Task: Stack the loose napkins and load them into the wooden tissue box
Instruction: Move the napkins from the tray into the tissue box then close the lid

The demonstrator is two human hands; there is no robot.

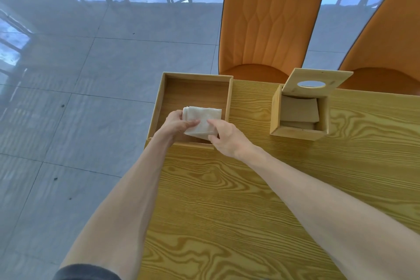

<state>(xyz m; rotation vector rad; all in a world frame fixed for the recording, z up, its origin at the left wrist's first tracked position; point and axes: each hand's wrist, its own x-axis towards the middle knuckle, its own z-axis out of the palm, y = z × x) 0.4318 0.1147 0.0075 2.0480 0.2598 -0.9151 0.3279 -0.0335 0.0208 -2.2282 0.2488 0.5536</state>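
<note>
A small stack of white napkins (203,120) is held over a shallow wooden tray (162,93) at the table's left corner. My left hand (176,125) grips the stack's left edge, thumb on top. My right hand (225,138) pinches the stack's near right corner. To the right stands the wooden tissue box (295,133), its lid (318,82) with an oval hole tipped up at the back. Brownish napkins (300,111) lie inside the box.
The wood-grain table (250,188) ends just left of the tray, with grey tiled floor (68,98) beyond. Two orange chairs, one (270,25) behind the tray and another (391,52) at the far right, stand at the table's far side.
</note>
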